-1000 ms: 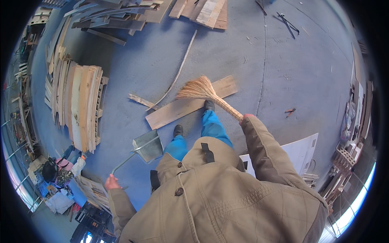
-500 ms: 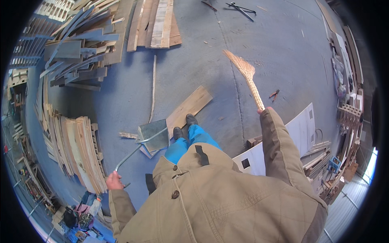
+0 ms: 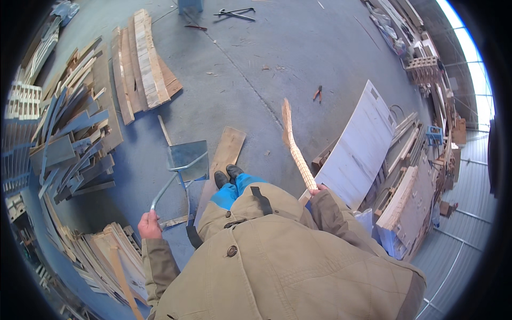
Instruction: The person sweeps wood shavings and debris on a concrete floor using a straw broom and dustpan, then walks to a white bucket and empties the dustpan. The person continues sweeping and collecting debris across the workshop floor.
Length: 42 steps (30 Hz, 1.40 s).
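My left hand (image 3: 150, 225) is closed around the bent metal handle of a dustpan (image 3: 186, 156). The pan hangs to the left of my boots, with its flat grey blade facing away from me. In my right hand (image 3: 319, 190) is the wrapped handle of a straw hand broom (image 3: 300, 162). Its bristles point away from me, above the grey floor. A wooden board (image 3: 228, 148) lies on the floor by my boots, partly hidden by them. Left of it, a thin wood strip (image 3: 165, 129) runs partly behind the pan.
At the left are heaps of scrap boards (image 3: 74, 144) and stacked planks (image 3: 143, 61). A large white panel (image 3: 358, 146) leans at the right, beside a stack of lumber (image 3: 408, 213). Pliers (image 3: 318, 94) and a long-handled tool (image 3: 235, 14) lie on the floor among wood chips.
The view has turned to the right. My right hand has drawn closer to my body with the broom, whose bristles now point straighter ahead. My left hand still grips the dustpan.
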Motion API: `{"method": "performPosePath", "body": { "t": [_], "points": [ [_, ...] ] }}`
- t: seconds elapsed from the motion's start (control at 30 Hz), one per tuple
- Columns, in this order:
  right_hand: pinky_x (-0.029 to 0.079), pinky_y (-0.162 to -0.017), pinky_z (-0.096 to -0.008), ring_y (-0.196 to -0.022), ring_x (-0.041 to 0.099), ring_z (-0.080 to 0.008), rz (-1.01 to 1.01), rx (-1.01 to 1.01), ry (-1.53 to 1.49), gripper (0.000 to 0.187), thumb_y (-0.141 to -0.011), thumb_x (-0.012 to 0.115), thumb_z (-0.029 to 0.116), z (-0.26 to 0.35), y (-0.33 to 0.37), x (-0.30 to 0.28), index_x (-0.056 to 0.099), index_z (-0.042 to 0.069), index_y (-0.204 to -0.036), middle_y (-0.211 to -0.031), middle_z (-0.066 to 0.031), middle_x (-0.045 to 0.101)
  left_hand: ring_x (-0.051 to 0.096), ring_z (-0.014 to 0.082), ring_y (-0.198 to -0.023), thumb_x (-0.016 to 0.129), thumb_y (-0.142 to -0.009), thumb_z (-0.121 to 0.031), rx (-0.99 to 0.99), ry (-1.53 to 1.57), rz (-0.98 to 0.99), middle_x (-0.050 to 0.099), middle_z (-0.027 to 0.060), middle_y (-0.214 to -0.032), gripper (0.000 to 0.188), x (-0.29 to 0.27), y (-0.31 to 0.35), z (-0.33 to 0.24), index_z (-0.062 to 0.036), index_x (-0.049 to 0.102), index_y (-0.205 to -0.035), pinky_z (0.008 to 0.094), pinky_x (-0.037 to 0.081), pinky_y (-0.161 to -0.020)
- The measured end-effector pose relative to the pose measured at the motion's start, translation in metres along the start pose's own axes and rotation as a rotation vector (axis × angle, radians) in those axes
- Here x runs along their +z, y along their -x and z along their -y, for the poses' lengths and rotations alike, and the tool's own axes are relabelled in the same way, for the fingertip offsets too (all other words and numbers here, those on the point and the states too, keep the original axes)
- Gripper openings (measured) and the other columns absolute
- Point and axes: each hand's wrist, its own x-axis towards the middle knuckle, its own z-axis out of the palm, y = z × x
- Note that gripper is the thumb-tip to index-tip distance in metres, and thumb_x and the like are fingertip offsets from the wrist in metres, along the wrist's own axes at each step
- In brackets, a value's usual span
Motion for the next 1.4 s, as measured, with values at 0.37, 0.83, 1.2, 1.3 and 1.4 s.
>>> {"method": "performPosePath", "body": {
  "t": [0.37, 0.83, 1.2, 1.3, 1.4],
  "points": [
    [0.055, -0.064, -0.0404, -0.073, 0.062, -0.0247, 0.153, 0.549, -1.304, 0.017, -0.088, 0.066, 0.016, -0.102, -0.006, 0.115, 0.059, 0.005, -0.099, -0.082, -0.0085, 0.062, 0.035, 0.0038, -0.044, 0.063, -0.098, -0.03, 0.074, -0.157, 0.152, 0.043, -0.0046, -0.054, 0.034, 0.039, -0.077, -0.081, -0.0061, 0.058, -0.073, 0.0232, 0.029, -0.039],
    [0.054, -0.052, -0.0325, -0.065, 0.058, -0.0221, 0.237, 0.609, -1.582, 0.021, -0.094, 0.059, 0.02, 0.326, -0.174, 0.128, 0.05, 0.004, -0.104, -0.079, -0.0114, 0.056, 0.036, 0.0054, -0.041, 0.06, -0.099, -0.034, -0.004, -0.366, -0.011, 0.041, -0.0034, -0.053, 0.038, 0.078, -0.114, -0.195, -0.005, 0.057, -0.074, 0.0235, 0.03, -0.036],
    [0.053, -0.049, -0.0361, -0.062, 0.061, -0.0221, 0.281, 0.306, -1.205, 0.027, -0.095, 0.058, 0.017, 0.361, -0.174, 0.064, 0.054, 0.002, -0.118, -0.083, -0.0157, 0.06, 0.036, 0.0044, -0.044, 0.063, -0.097, -0.032, 0.152, -0.312, 0.103, 0.045, -0.0036, -0.056, 0.038, 0.135, -0.211, -0.264, -0.0054, 0.057, -0.072, 0.0229, 0.026, -0.039],
    [0.053, -0.049, -0.038, -0.063, 0.061, -0.0226, 0.163, 0.344, -1.093, 0.026, -0.094, 0.06, 0.016, 0.336, -0.177, 0.04, 0.055, 0.004, -0.116, -0.079, -0.015, 0.06, 0.037, 0.0037, -0.048, 0.064, -0.097, -0.031, 0.199, -0.257, 0.197, 0.046, -0.0043, -0.058, 0.037, 0.157, -0.249, -0.275, -0.0056, 0.058, -0.071, 0.0222, 0.027, -0.042],
    [0.052, -0.048, -0.0394, -0.061, 0.061, -0.0242, 0.082, 0.42, -1.086, 0.025, -0.093, 0.061, 0.017, 0.305, -0.167, 0.022, 0.056, 0.004, -0.113, -0.078, -0.0152, 0.061, 0.038, 0.0043, -0.054, 0.066, -0.096, -0.03, 0.195, -0.355, 0.206, 0.048, -0.0042, -0.06, 0.036, 0.189, -0.305, -0.289, -0.0044, 0.06, -0.07, 0.0236, 0.03, -0.049]
  ]
}}
